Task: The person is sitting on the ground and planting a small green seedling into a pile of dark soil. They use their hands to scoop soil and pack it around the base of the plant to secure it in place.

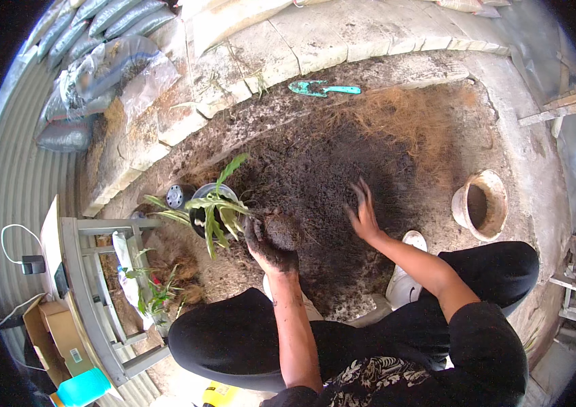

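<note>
My left hand, dark with soil, holds the round root ball of a plant whose long green leaves lean to the left. Behind the leaves stands a dark plastic pot. Over the pile of dark potting soil is my right hand, its fingers spread and nothing in them. A turquoise hand trowel lies beyond the pile. Loose brown fibre spreads at the pile's far right.
To the right stands a soil-stained round pot. A small black pot lies at the left. Nearer on the left are a grey wooden frame and another leafy plant. Filled bags rest by concrete blocks at the back.
</note>
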Motion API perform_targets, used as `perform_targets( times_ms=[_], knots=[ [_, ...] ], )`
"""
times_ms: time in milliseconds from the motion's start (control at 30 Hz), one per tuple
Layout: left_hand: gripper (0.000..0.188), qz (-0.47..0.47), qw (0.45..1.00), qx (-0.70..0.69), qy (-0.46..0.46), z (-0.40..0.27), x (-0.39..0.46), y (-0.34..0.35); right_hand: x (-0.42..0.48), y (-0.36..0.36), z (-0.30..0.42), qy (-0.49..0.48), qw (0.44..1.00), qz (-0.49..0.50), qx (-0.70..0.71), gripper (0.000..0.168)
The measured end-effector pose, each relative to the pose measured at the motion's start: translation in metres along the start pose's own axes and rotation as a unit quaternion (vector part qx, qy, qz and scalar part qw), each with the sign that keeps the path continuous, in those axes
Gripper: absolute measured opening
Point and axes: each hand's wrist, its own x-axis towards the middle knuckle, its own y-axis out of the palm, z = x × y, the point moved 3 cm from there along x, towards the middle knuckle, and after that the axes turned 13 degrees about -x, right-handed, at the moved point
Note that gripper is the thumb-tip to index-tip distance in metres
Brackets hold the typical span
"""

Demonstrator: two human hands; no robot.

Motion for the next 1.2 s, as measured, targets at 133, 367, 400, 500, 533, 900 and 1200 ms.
perform_targets(
  times_ms=[133, 367, 400, 500, 533, 900, 1200],
  knots=[
    [0.033, -0.053, 0.998, -0.011, 0.016, -0.001, 0.012, -0.014, -0.074, 0.029, -0.013, -0.008, 0.953, 0.239, -0.185, 0.085],
    [0.038, -0.121, 0.993, -0.002, 0.015, 0.001, 0.008, -0.007, -0.027, 0.074, 0.010, -0.082, 0.941, 0.189, -0.267, 0.106],
    [0.039, -0.126, 0.992, -0.001, 0.019, 0.001, 0.010, -0.009, -0.009, 0.080, 0.018, -0.109, 0.937, 0.193, -0.271, 0.108],
    [0.040, -0.150, 0.988, 0.020, 0.032, -0.002, 0.013, -0.014, 0.037, 0.089, 0.048, -0.180, 0.926, 0.202, -0.265, 0.104],
    [0.040, -0.154, 0.987, 0.021, 0.037, 0.001, 0.012, -0.010, 0.048, 0.090, 0.053, -0.199, 0.922, 0.203, -0.262, 0.102],
    [0.042, -0.128, 0.991, -0.006, 0.030, -0.009, 0.010, -0.020, -0.036, 0.096, 0.012, -0.254, 0.916, 0.236, -0.201, 0.046],
    [0.048, -0.090, 0.995, -0.032, -0.011, -0.016, 0.000, -0.029, -0.022, 0.055, -0.010, 0.485, 0.715, 0.174, 0.473, 0.042]
  ],
)
